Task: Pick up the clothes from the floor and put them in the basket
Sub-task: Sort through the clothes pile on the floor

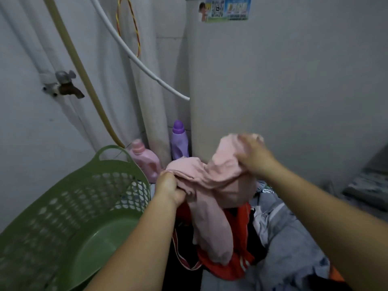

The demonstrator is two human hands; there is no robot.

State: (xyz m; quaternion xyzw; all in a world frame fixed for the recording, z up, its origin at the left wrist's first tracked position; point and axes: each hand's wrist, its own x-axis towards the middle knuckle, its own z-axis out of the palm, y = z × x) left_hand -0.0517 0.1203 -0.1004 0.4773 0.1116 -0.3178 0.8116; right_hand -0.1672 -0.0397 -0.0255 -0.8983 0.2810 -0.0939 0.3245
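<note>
Now, left hand [170, 189]: fist clenched on one bunched edge of the pink garment [212, 185], just right of the basket's rim.
Right hand [255, 155]: fingers clamped on the garment's upper end, held higher and well apart from the left.
Pink garment: pale, soft, creased; stretched between both hands in the air, one long part hanging down over the pile.
Clothes on the floor [279, 244]: red piece with white stripes [241, 238], grey and dark fabric, heaped below the hands.
Basket [69, 206]: green plastic, perforated walls, loop handle; its visible inside holds no clothing.
Bottles: pink one [144, 160] and purple one [178, 141], upright near the wall behind the basket.
</note>
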